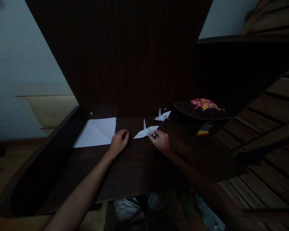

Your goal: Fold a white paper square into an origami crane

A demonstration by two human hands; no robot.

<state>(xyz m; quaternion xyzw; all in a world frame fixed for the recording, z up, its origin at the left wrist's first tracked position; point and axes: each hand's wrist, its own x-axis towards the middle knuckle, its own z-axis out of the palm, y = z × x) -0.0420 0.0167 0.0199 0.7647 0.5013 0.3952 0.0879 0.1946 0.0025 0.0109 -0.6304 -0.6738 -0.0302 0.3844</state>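
Note:
In the head view, a white origami crane (146,132) stands near the middle of the dark desk with its wings spread to both sides. My right hand (161,141) pinches its near right end between thumb and fingers. Curled in on itself, my left hand (119,141) rests on the desk left of the crane, with nothing visible in it. Beside that hand, touching or nearly so, lies a stack of white paper (93,133), its top sheet creased diagonally. A second origami crane (162,115) sits farther back on the right, apart from both hands.
A low dark shelf (183,107) on the right carries a pile of small pink, yellow and red pieces (204,104). Below it is a small item with a colourful label (203,129). A tall dark back panel (120,57) and a raised left side panel (45,157) bound the desk.

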